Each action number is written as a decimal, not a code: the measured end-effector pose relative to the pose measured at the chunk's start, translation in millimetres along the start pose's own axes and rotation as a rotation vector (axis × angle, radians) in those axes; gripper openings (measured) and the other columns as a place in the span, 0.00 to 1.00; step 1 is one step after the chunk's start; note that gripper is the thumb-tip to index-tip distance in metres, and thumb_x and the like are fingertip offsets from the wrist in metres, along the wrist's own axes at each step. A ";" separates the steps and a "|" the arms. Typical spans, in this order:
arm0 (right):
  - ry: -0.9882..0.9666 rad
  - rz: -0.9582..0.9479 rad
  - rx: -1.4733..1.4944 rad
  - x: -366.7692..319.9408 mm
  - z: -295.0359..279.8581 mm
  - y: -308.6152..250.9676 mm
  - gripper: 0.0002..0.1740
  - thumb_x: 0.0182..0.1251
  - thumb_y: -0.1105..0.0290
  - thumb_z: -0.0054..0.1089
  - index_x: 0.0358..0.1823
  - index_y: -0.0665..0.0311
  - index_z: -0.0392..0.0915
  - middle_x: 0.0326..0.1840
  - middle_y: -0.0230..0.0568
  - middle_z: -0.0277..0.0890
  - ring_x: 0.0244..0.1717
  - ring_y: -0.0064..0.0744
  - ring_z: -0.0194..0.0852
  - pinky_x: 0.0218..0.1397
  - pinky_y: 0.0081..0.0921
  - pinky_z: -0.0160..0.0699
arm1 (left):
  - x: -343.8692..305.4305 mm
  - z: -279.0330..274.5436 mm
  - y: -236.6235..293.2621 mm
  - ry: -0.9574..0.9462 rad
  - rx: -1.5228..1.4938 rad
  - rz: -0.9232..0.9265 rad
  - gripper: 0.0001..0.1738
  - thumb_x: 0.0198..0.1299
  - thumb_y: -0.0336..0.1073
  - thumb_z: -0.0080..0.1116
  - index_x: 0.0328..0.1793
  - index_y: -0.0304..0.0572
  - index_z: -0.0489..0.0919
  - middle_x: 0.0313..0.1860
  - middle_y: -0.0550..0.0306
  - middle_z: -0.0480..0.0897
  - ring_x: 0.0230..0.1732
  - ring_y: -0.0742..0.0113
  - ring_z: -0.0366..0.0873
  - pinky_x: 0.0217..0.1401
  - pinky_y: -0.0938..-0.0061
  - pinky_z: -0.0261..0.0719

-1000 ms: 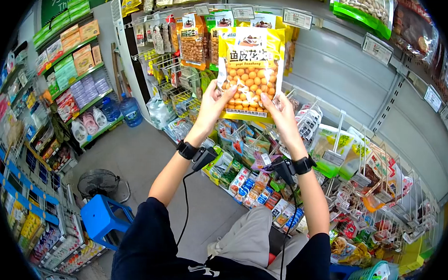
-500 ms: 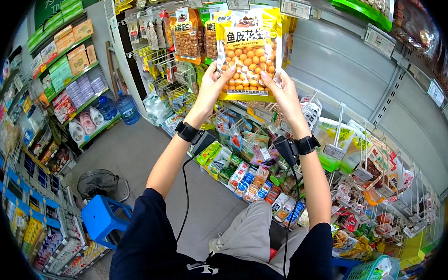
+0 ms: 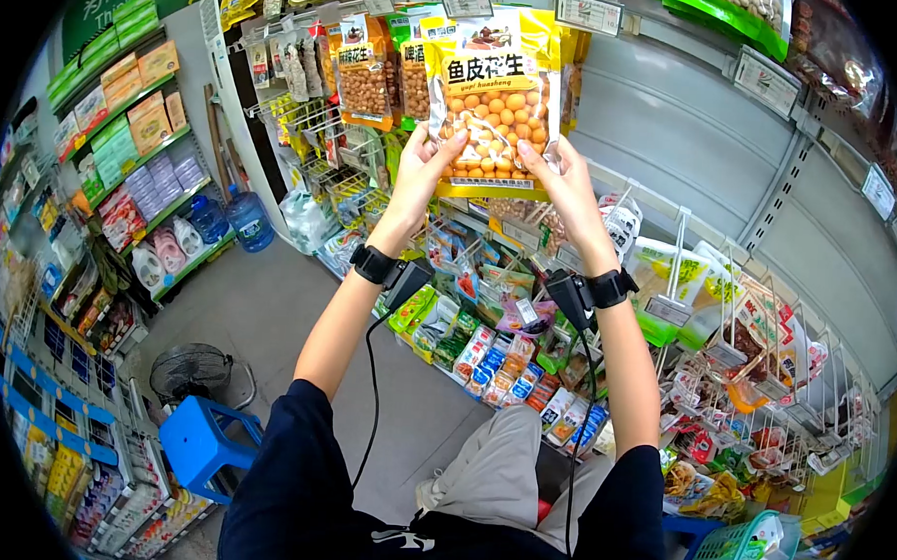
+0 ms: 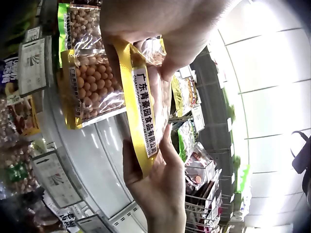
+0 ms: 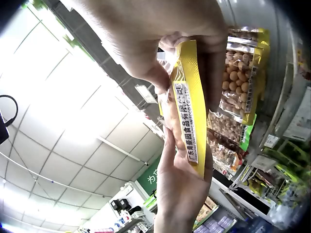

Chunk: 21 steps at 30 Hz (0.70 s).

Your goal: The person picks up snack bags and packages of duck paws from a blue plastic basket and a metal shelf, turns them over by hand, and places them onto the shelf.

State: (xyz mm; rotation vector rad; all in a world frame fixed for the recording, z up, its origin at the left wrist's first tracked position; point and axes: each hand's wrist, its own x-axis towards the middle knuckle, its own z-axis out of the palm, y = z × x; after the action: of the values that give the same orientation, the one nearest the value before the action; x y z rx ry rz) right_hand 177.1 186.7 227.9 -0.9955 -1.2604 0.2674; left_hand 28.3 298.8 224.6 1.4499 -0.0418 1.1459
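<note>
A yellow and clear bag of coated peanuts (image 3: 496, 102) is held upright in front of the shelf, its printed face toward the head camera. My left hand (image 3: 421, 174) grips its lower left side, thumb on the front and fingers behind. The right hand (image 3: 571, 190) pinches the lower right side the same way. In the left wrist view the bag's yellow bottom edge (image 4: 138, 111) runs between both hands. Behind it, a similar peanut bag (image 4: 95, 85) hangs on the rack. The right wrist view also shows the bottom edge (image 5: 192, 111), with the fingers behind the bag partly hidden.
An orange nut bag (image 3: 366, 71) hangs left of the held bag. Below are wire hooks with snack packets (image 3: 669, 280) and rows of small packs (image 3: 510, 368). A blue stool (image 3: 206, 440) and a fan (image 3: 192, 372) stand on the floor at left. A basket (image 3: 732, 558) sits lower right.
Both hands have raised the bag slightly in the head view, mostly in the first half second. The grip stays the same, and the view has shifted a little.
</note>
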 end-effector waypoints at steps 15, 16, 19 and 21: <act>0.033 -0.006 -0.013 9.4 7.9 -9.3 0.17 0.60 0.62 0.60 0.43 0.69 0.75 0.38 0.36 0.78 0.40 0.19 0.72 0.46 0.19 0.69 | 12.7 -4.6 3.0 0.021 -0.004 0.006 0.22 0.59 0.38 0.57 0.55 0.36 0.65 0.49 0.52 0.78 0.48 0.72 0.76 0.51 0.78 0.72; 0.038 -0.021 0.010 10.4 7.7 -7.6 0.16 0.61 0.62 0.59 0.42 0.69 0.75 0.39 0.36 0.78 0.40 0.19 0.72 0.46 0.20 0.69 | 13.6 -4.2 2.7 0.020 -0.006 0.007 0.22 0.59 0.38 0.57 0.55 0.36 0.65 0.49 0.52 0.78 0.48 0.72 0.76 0.51 0.78 0.72; 0.038 -0.011 0.010 10.1 6.8 -8.1 0.16 0.61 0.62 0.60 0.42 0.69 0.76 0.39 0.35 0.78 0.41 0.20 0.72 0.47 0.20 0.69 | 15.4 -4.6 0.9 0.011 -0.008 -0.003 0.22 0.59 0.39 0.57 0.55 0.36 0.66 0.48 0.53 0.78 0.47 0.72 0.76 0.51 0.78 0.73; 0.042 -0.002 0.013 11.3 5.8 -4.6 0.16 0.61 0.62 0.60 0.41 0.69 0.75 0.39 0.35 0.78 0.41 0.20 0.72 0.47 0.20 0.69 | 17.4 -7.3 -2.7 -0.001 0.004 -0.051 0.23 0.58 0.39 0.58 0.55 0.36 0.65 0.47 0.52 0.79 0.46 0.72 0.77 0.51 0.78 0.73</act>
State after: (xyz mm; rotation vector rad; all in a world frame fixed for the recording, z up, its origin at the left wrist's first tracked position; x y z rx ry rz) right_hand 174.3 194.3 238.7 -0.9845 -1.2203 0.2517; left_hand 34.4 315.2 232.1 1.4471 -0.0036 1.1043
